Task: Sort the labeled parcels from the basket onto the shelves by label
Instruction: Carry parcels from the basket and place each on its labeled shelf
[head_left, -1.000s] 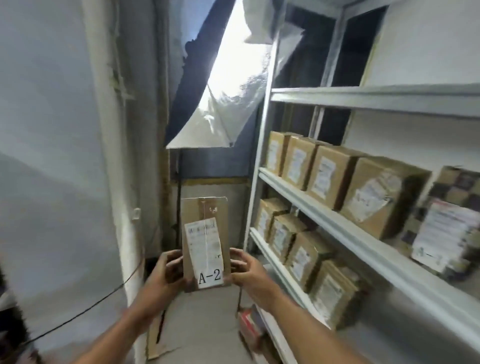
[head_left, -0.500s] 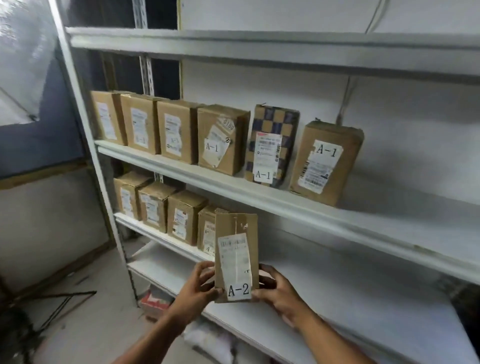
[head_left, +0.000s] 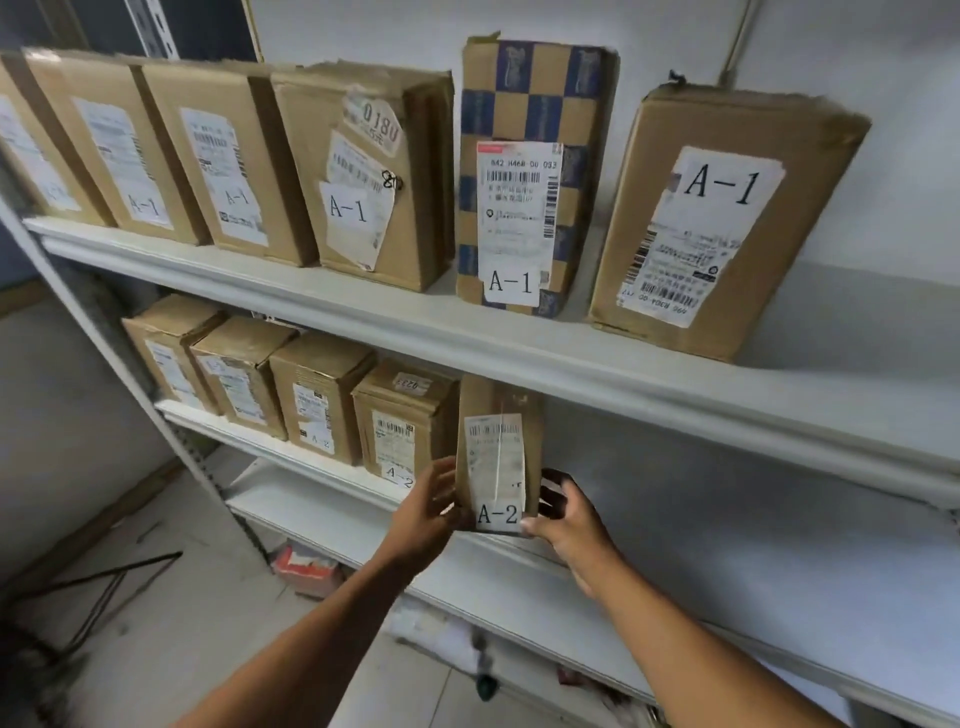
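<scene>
Holding A-2 parcel (head_left: 497, 457) upright, both hands — left hand (head_left: 423, 512), right hand (head_left: 569, 519)

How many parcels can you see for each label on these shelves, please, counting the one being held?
A-1 parcels on the upper shelf: 6, five brown and one checkered parcel.
A-2 parcels at the lower shelf: 5, four standing and the held A-2 parcel between left hand and right hand.
Total: 11.

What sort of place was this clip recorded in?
Most likely a small parcel storeroom: white metal shelving, rows of cardboard boxes marked A-1, and hands setting an A-2 parcel on the lower shelf.
</scene>
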